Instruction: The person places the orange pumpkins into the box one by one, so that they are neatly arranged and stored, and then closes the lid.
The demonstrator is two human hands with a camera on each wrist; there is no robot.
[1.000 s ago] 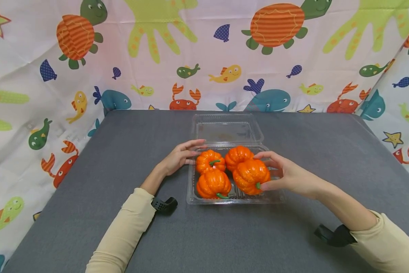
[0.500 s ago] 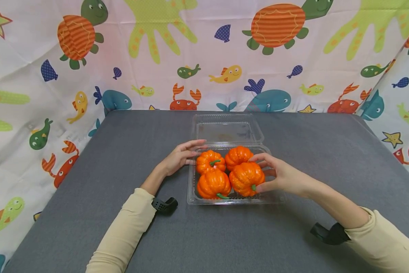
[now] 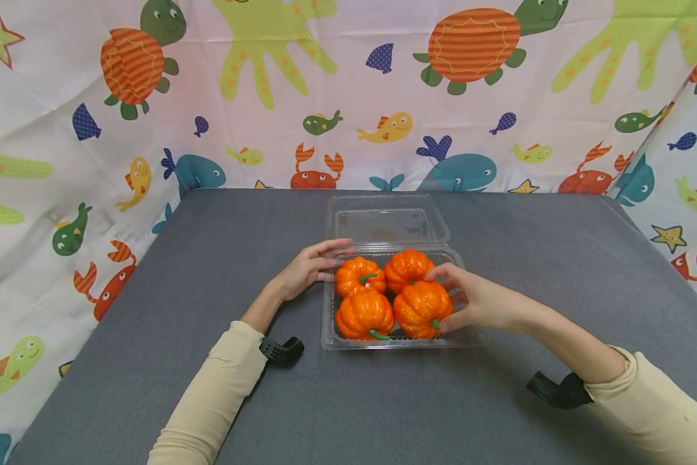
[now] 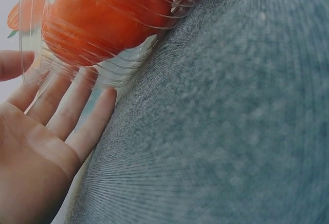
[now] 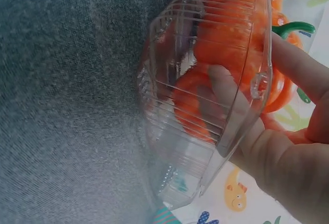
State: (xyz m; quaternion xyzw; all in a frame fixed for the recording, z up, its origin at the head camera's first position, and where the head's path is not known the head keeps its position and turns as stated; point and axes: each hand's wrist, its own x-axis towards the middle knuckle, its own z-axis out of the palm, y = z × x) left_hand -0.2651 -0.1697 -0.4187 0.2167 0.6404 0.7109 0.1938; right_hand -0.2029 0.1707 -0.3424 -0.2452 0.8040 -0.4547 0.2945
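A clear plastic clamshell container (image 3: 395,345) lies with its lid (image 3: 389,216) folded back. Several orange pumpkins with green stems fill its base. My right hand (image 3: 482,299) grips the front-right pumpkin (image 3: 419,307) at its right side, with fingertips behind it and the thumb near its stem. In the right wrist view some fingers (image 5: 226,88) show through the clear wall, inside the container. My left hand (image 3: 304,270) rests its fairly straight fingers against the container's left wall. Close by stand the back-left pumpkin (image 3: 360,276), front-left pumpkin (image 3: 364,315) and back-right pumpkin (image 3: 407,267).
Grey cloth covers the table (image 3: 348,407). A white curtain (image 3: 348,84) printed with sea animals hangs behind it and along both sides. The container's open lid lies toward the back edge. Dark straps (image 3: 283,351) sit on both wrists.
My right hand has moved slightly left with the front-right pumpkin, which now sits lower, close beside the front-left one. My left hand has stayed at the container's left side.
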